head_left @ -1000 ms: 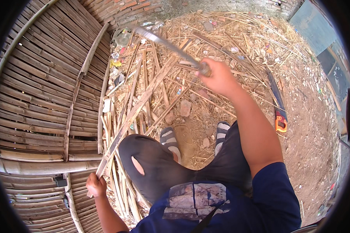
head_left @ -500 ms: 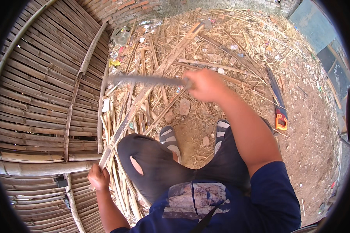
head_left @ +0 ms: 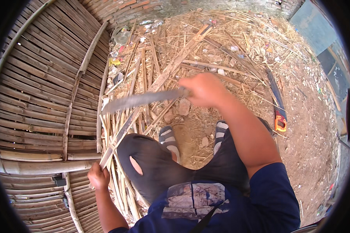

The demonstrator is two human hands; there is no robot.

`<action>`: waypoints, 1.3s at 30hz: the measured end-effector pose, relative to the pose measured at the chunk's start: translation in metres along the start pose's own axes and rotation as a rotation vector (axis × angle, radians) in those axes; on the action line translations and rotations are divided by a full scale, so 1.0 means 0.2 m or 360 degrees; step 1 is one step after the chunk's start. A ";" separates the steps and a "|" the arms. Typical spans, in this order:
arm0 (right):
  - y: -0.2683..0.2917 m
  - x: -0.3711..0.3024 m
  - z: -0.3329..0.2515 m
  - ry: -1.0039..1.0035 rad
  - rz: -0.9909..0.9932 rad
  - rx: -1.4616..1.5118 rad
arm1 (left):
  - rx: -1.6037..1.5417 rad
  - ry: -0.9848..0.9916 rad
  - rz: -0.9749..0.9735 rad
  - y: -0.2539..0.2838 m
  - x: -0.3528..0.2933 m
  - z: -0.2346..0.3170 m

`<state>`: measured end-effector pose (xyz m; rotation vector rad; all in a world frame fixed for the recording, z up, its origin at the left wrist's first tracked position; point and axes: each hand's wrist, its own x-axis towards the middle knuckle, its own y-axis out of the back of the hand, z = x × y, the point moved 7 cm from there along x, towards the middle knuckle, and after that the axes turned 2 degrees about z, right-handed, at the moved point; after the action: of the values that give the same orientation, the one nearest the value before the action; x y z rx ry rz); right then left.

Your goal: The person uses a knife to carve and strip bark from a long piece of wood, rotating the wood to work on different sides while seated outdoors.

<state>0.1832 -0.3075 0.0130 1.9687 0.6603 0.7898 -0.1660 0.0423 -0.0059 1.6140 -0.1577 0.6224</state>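
Note:
My right hand (head_left: 201,89) is closed round the handle of a machete (head_left: 144,99). Its wide grey blade points left, crosses over a long split bamboo strip (head_left: 171,70) and is smeared by motion. Whether the blade touches the strip I cannot tell. At the lower left, my left hand (head_left: 98,176) grips the near end of that strip. The strip runs from there past my knee, slanting up and right to the far ground. Its outer face is darker than its pale split edges.
A hand saw (head_left: 279,105) with an orange handle lies at the right. Split bamboo pieces (head_left: 124,190) are heaped beside my leg. A bamboo slat wall (head_left: 42,112) stands close on the left, a brick wall (head_left: 144,9) at the back. Stones (head_left: 184,106) and straw cover the ground.
The machete has swung lower, its tip dropping toward the near side and its flat turning more into view. My left hand stays put, while the strip's far end has shifted slightly right.

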 end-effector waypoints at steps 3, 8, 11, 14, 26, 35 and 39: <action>0.07 0.01 0.25 -0.0426 0.0090 0.0244 | 0.0063 0.0069 0.0064 0.05 -0.04 -0.05; 0.15 -0.03 0.35 -0.0518 0.0161 0.0163 | 0.0040 0.0066 0.0053 0.01 -0.07 -0.06; 0.08 -0.02 0.16 -0.0283 -0.0017 0.0078 | 0.0021 0.0054 0.0066 0.01 -0.06 -0.04; 0.05 -0.01 0.01 -0.0111 -0.0119 -0.0123 | 0.0034 0.0002 0.0100 0.02 -0.05 -0.03; 0.08 -0.04 0.34 -0.0565 -0.0026 0.0256 | 0.0236 -0.0079 0.0172 0.09 -0.10 -0.04; 0.01 0.00 0.10 -0.0101 -0.0168 0.0135 | 0.0242 -0.0111 0.0165 0.09 -0.09 -0.03; 0.06 -0.01 0.38 -0.0624 -0.0055 0.0332 | 0.0224 -0.0097 0.0173 0.11 -0.10 -0.04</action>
<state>0.2406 -0.3553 -0.0088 2.2123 0.5540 0.3051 -0.1960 0.0416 0.0035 1.7702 -0.2524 0.6802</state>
